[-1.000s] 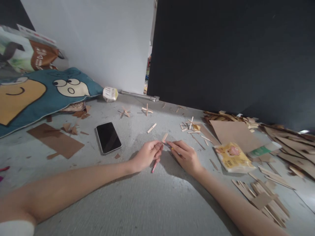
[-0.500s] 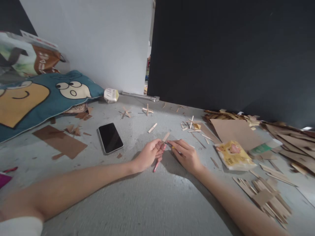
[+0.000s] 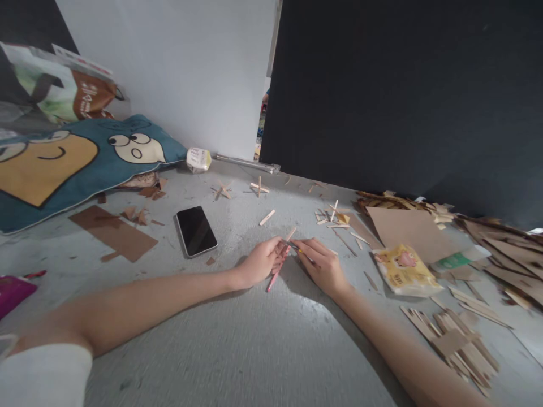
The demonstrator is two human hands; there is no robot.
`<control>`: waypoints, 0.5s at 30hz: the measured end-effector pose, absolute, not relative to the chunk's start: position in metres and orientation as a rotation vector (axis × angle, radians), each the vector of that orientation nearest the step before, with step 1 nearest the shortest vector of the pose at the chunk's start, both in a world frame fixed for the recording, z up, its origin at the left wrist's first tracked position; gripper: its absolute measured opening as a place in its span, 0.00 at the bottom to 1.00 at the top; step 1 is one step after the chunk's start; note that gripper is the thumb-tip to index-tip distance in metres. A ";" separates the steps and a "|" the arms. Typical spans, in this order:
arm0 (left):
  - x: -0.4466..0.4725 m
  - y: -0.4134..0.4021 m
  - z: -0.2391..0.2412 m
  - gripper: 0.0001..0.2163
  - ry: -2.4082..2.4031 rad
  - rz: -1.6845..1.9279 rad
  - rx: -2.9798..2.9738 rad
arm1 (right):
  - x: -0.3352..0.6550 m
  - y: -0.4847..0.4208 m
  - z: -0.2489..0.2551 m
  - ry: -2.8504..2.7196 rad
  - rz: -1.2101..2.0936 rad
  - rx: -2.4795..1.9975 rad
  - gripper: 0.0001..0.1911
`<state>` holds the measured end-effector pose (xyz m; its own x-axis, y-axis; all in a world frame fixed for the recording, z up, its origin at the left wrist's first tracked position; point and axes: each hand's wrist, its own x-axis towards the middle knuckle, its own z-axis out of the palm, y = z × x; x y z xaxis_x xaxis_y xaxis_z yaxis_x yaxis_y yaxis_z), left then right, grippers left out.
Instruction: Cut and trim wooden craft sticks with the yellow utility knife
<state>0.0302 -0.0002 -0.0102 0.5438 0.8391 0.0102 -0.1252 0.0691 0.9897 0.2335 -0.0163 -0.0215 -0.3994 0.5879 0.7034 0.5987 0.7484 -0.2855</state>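
Note:
Both hands rest on the grey floor in the middle of the view. My left hand (image 3: 262,264) is closed around a thin stick (image 3: 280,262), red at its near end and pale wood at the far tip. My right hand (image 3: 323,264) is closed in a pinch on a small tool with a yellow and grey part (image 3: 296,247), whose tip touches the stick. Loose pale wooden sticks (image 3: 267,217) lie just beyond the hands.
A black phone (image 3: 196,230) lies left of my hands. A blue cartoon cushion (image 3: 63,167) and brown card pieces (image 3: 113,232) are at far left. A yellow packet (image 3: 403,269), cardboard sheets (image 3: 407,226) and stacked wood strips (image 3: 458,342) fill the right. A dark wall (image 3: 403,96) stands behind.
The view has shifted slightly, so everything sits a little to the right. Both hands stay together on the stick with the same grip.

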 end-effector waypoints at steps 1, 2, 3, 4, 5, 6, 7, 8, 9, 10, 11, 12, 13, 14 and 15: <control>0.029 -0.001 -0.010 0.16 0.691 0.836 1.299 | 0.234 -0.016 -0.022 -2.094 -0.017 -0.886 0.18; 0.028 -0.001 -0.009 0.18 0.678 0.847 1.292 | 0.234 -0.016 -0.022 -2.092 -0.018 -0.885 0.17; 0.027 -0.001 -0.008 0.19 0.663 0.853 1.287 | 0.234 -0.016 -0.022 -2.090 -0.019 -0.887 0.18; 0.026 -0.002 -0.008 0.20 0.651 0.857 1.285 | 0.235 -0.016 -0.023 -2.089 -0.020 -0.892 0.18; 0.025 -0.002 -0.008 0.21 0.642 0.856 1.288 | 0.235 -0.016 -0.023 -2.089 -0.021 -0.897 0.18; 0.025 -0.001 -0.007 0.22 0.637 0.852 1.294 | 0.236 -0.016 -0.023 -2.089 -0.020 -0.900 0.18; 0.025 -0.001 -0.007 0.22 0.634 0.850 1.299 | 0.236 -0.016 -0.023 -2.092 -0.020 -0.900 0.18; 0.025 -0.001 -0.008 0.22 0.633 0.851 1.304 | 0.236 -0.016 -0.022 -2.094 -0.022 -0.899 0.18; 0.025 -0.001 -0.008 0.21 0.633 0.849 1.309 | 0.235 -0.016 -0.022 -2.098 -0.027 -0.895 0.18; 0.025 0.000 -0.009 0.20 0.635 0.846 1.315 | 0.235 -0.016 -0.021 -2.102 -0.032 -0.891 0.18; 0.026 0.000 -0.010 0.19 0.638 0.836 1.324 | 0.234 -0.017 -0.021 -2.108 -0.038 -0.886 0.18; 0.026 0.000 -0.011 0.18 0.643 0.827 1.336 | 0.234 -0.017 -0.020 -2.113 -0.043 -0.882 0.18; 0.026 0.000 -0.012 0.18 0.647 0.815 1.349 | 0.233 -0.017 -0.019 -2.119 -0.046 -0.877 0.18; 0.026 0.000 -0.013 0.18 0.650 0.806 1.359 | 0.233 -0.017 -0.019 -2.121 -0.046 -0.874 0.18; 0.026 0.000 -0.013 0.18 0.651 0.806 1.360 | 0.233 -0.017 -0.019 -2.121 -0.043 -0.874 0.18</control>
